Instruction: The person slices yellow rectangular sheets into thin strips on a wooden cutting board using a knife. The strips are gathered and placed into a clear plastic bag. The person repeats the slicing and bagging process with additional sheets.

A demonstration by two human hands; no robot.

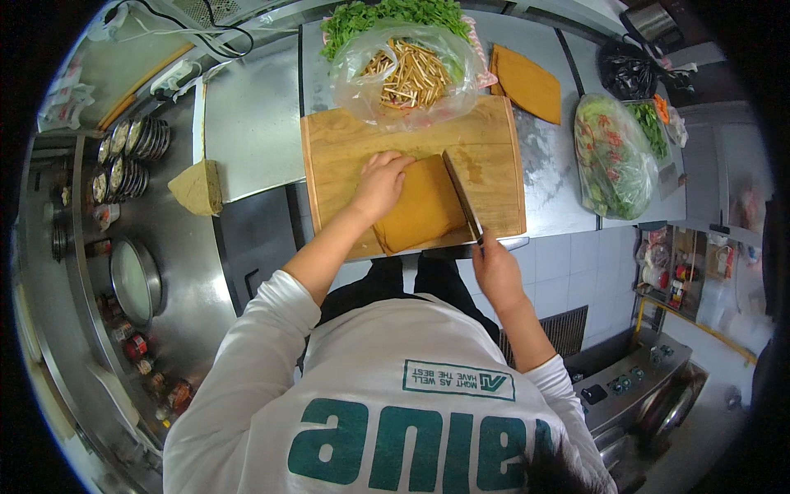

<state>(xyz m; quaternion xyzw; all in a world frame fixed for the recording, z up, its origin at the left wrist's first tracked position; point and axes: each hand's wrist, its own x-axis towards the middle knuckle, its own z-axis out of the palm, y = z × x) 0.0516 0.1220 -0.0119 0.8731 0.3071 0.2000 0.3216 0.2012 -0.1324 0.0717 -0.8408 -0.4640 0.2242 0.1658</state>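
A flat, orange-brown sheet of food, probably bean curd (423, 200), lies on the wooden cutting board (333, 142), its near corner at the board's front edge. My left hand (384, 182) rests on its left side, palm down, fingers bent near the far edge. My right hand (497, 268) grips the handle of a kitchen knife (463, 194) at the board's front edge. The knife's blade stands on edge along the sheet's right side, pointing away from me. Whether it has cut into the sheet cannot be told.
A plastic bag of cut pale-brown strips (410, 74) overlaps the board's far edge, before leafy green herbs (352, 25). More orange-brown sheets (528, 83) lie at the back right. A bag of vegetables (614, 157) stands farther right. A metal bowl (136, 281) and stacked tins (133, 154) are left.
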